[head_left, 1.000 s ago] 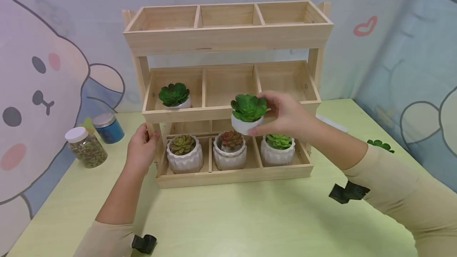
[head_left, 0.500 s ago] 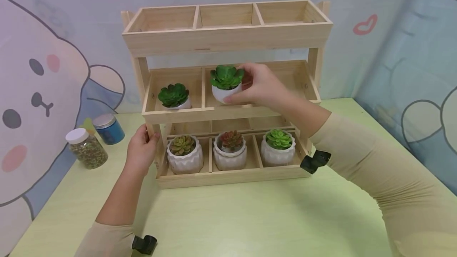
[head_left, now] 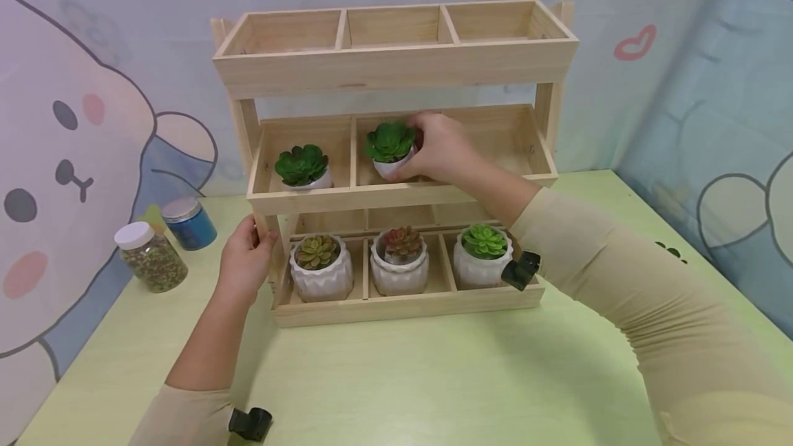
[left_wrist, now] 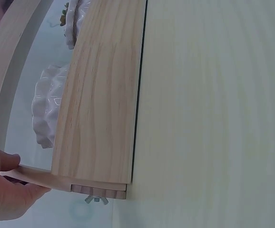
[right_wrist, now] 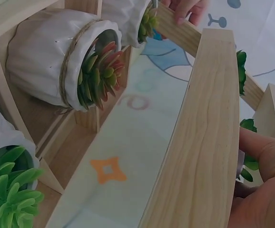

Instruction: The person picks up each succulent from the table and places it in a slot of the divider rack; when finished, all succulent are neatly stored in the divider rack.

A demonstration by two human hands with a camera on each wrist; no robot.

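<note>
My right hand [head_left: 436, 146] grips a small white pot holding a green succulent [head_left: 390, 143], low in the middle compartment of the wooden rack's middle tier. In the right wrist view the front board [right_wrist: 194, 123] hides most of that pot. Left of it, another potted green succulent [head_left: 301, 165] sits in the left compartment. My left hand [head_left: 246, 258] holds the rack's left upright [head_left: 268, 226], thumb and fingers around the wood, as the left wrist view also shows. Along the bottom tier stand three ribbed white pots, with a yellowish [head_left: 317, 252], a reddish [head_left: 401, 245] and a bright green succulent [head_left: 484, 242].
The top tier [head_left: 396, 67] has three compartments without pots. At the left of the table stand a jar of granules with a white lid [head_left: 151, 263] and a blue jar [head_left: 191, 226]. Green leaves [head_left: 670, 250] show behind the right sleeve.
My right hand has carried the potted succulent left and up from in front of the rack, then lowered it into the middle compartment. My left hand has stayed on the upright.
</note>
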